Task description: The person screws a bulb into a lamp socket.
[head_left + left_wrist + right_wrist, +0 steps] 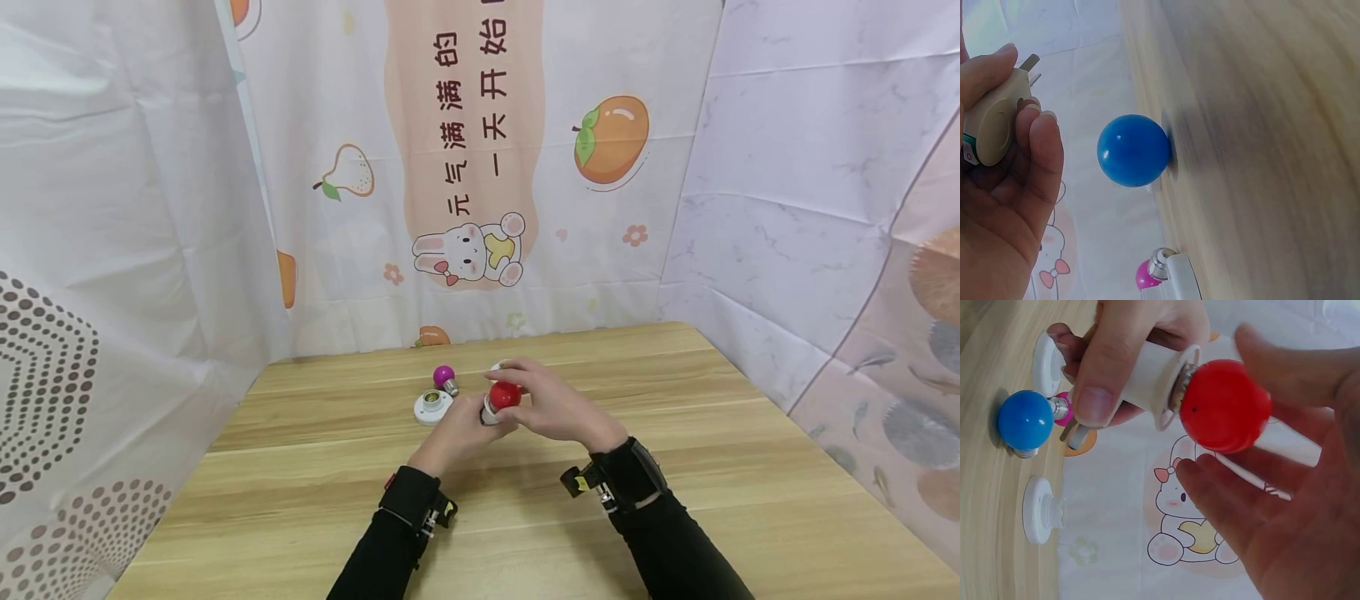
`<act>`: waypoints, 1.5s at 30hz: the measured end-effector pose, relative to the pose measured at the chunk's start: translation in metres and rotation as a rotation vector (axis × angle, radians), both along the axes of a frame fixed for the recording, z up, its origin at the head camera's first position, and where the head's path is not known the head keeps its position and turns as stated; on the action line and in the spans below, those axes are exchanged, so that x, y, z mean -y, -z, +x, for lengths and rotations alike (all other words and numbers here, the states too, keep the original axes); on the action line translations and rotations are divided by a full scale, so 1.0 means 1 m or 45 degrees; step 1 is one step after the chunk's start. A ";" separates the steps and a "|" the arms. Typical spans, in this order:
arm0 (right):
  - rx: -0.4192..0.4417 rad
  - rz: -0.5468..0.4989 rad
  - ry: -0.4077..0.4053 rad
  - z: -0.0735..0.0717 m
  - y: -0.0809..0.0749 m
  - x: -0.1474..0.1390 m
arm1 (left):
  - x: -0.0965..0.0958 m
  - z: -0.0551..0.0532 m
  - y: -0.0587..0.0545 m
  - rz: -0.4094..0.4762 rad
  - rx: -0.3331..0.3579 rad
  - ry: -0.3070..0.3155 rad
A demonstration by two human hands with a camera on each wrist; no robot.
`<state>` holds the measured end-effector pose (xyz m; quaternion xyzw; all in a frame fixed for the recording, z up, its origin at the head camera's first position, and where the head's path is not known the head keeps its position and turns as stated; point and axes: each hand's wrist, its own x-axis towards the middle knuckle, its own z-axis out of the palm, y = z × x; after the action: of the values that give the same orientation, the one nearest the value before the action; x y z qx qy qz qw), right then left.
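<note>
My left hand [467, 425] grips a white plug-in lamp socket [1147, 378] whose metal prongs [1030, 62] show in the left wrist view. A red light bulb [506, 394] sits at the mouth of that socket, part of its metal screw base still visible in the right wrist view. Around the red bulb, my right hand [555, 404] is spread, its thumb on one side and its fingers on the other, with gaps between fingertips and glass in the right wrist view. A blue bulb [1134, 150] stands on the table beyond the hands, hidden in the head view.
At the left of the hands a round white lamp base [432, 408] lies on the wooden table [322, 467], with a magenta bulb [444, 376] close behind it. Another white base [1038, 512] stands near the back, mostly covered by my right hand in the head view. Printed curtains [315, 250] surround the table.
</note>
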<state>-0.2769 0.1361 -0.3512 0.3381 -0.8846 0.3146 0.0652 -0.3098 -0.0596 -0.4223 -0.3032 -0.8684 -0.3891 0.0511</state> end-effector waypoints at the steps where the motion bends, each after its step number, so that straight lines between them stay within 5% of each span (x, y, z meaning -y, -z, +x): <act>1: -0.010 0.001 -0.024 0.000 -0.001 -0.001 | 0.000 0.000 0.000 0.000 0.002 -0.004; 12: -0.065 0.053 -0.167 -0.004 -0.002 -0.004 | 0.003 0.003 -0.002 0.022 0.036 0.002; 45: -0.051 0.049 -0.037 -0.002 0.000 0.001 | 0.002 0.001 0.000 0.003 0.004 -0.003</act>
<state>-0.2784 0.1350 -0.3516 0.3583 -0.8840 0.2917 0.0719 -0.3088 -0.0616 -0.4219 -0.3017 -0.8683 -0.3905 0.0506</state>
